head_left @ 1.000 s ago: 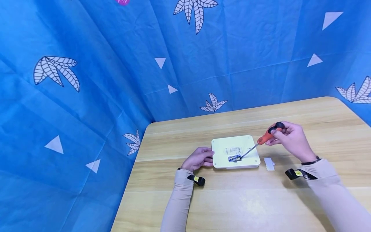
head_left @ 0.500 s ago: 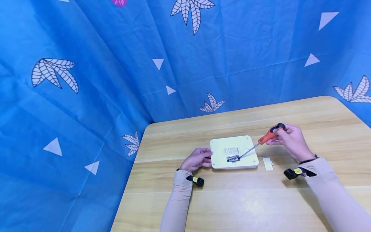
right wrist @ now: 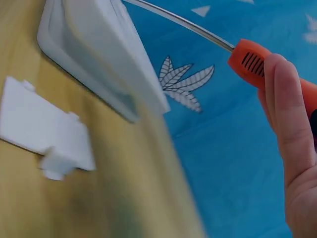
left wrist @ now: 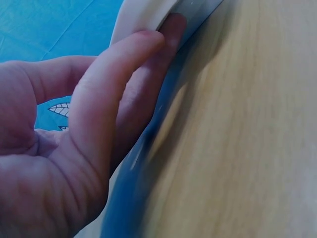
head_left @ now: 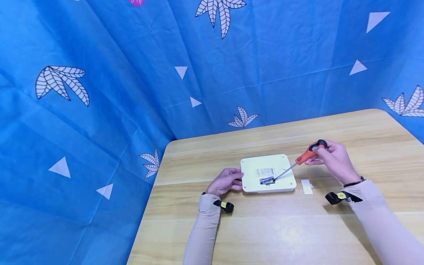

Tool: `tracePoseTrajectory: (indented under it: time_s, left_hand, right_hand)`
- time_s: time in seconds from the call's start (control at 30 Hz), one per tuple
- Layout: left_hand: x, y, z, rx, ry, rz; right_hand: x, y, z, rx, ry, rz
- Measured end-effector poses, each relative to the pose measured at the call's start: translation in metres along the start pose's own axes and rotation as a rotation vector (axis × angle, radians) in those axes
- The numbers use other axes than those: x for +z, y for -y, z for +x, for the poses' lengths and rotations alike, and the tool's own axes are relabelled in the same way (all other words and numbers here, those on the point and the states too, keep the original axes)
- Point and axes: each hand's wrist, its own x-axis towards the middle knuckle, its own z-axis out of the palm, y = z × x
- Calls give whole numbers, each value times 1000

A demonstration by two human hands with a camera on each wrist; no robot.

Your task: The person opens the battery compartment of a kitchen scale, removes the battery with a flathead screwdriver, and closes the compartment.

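A white, flat, rounded box-shaped device (head_left: pixel 246 162) lies on the table, with a printed label and a small battery compartment on its upper face. Inside the compartment is a dark blue battery (head_left: pixel 266 180); whether there is more than one I cannot tell. My left hand (head_left: pixel 226 182) holds the device by its left edge, its fingertips against the side wall (left wrist: pixel 143 20). In my right hand (head_left: pixel 332 162) is a screwdriver (head_left: pixel 306 154) with an orange and black handle (right wrist: pixel 250 59). Its metal shaft slants down left, and the tip is at the battery's right end.
A white battery cover (head_left: pixel 306 187) with small tabs lies on the table right of the device. The wooden table (head_left: pixel 258 235) has its far edge near a blue patterned curtain (head_left: pixel 285 73). Black straps with small cameras sit on both wrists.
The view has shifted slightly. Both hands keep their places, and the screwdriver tip stays at the battery's right end with little visible movement.
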Motion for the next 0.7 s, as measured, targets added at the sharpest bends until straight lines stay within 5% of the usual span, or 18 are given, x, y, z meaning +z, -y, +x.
tracePoseTrajectory:
  time_s: [0.27,0.4,0.53,0.7]
  left_hand:
    - [1,0,0,-7,1,-8]
    - [1,-1,0,0,0,-13]
    - [1,-1,0,2,0,-10]
    - [1,-1,-1,-9,6,-4]
  right_hand:
    - [40,38,-20,-208,65,-497]
    - [53,43,-26,-277,110,-582]
    - [44,34,-20,-208,71,-472]
    - [19,8,-8,-67,40,-82]
